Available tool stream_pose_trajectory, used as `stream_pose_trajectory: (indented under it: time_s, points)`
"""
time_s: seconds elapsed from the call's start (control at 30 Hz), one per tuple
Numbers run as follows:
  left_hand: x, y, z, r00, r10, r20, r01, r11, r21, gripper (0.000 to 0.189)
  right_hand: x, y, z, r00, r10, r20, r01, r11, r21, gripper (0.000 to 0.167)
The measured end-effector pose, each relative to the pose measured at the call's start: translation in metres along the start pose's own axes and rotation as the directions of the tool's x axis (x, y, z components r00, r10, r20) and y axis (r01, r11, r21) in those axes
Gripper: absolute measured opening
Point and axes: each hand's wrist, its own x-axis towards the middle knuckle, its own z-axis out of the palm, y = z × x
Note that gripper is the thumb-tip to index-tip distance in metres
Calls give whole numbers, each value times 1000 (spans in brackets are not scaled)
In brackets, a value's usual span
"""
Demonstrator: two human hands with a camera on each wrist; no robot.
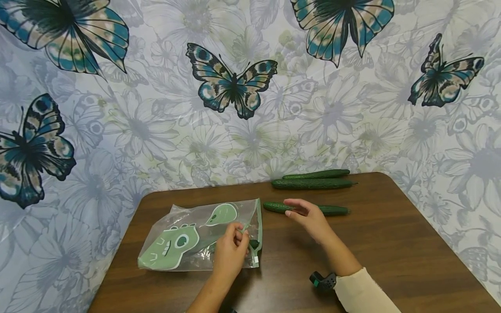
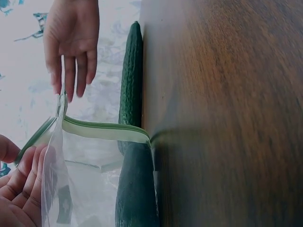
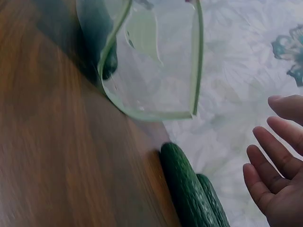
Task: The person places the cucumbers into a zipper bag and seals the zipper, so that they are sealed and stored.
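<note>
"Where's the bag?"

"My clear bag lies on the left part of the wooden table, its green-edged mouth toward my right and gaping. A pale green creature is printed on it."

"Anything inside?"

"Yes, a dark green cucumber, lying along the near side with one end just by the mouth. The white slider sits at the near corner."

"And your hands?"

"My left hand pinches the bag's rim between thumb and fingers. My right hand grips nothing; its fingers reach out, slightly bent and spread, over the nearest loose cucumber. My wrist view shows a gap between them."

"What's further out?"

"Two more cucumbers lie side by side at the table's back edge, a thick one in front and a slimmer one behind. A black device is at my right wrist, beside a cream sleeve. Behind it all hangs floral fabric with big blue-and-black butterflies."
</note>
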Motion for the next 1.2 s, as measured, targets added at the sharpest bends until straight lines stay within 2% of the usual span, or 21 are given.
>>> stream_pose_trajectory:
  time_s: [0.43,0.6,0.9,1.2]
  points:
    - [0,-1,-1,1000,2,4,-2,1000,6,10,-4,23,-45,996,31,-83,-34,999,-41,51]
    - [0,-1,-1,1000,5,7,-5,1000,6,10,-6,34,-62,992,44,-114,-55,994,-94,51]
    - [0,-2,1,1000,10,-1,-10,1000,-6,10,-10,48,-84,982,73,-173,-108,973,-203,54]
    - [0,-3,1,1000,19,0,-19,1000,-6,9,-11,59,-105,975,95,-203,-155,940,-305,56]
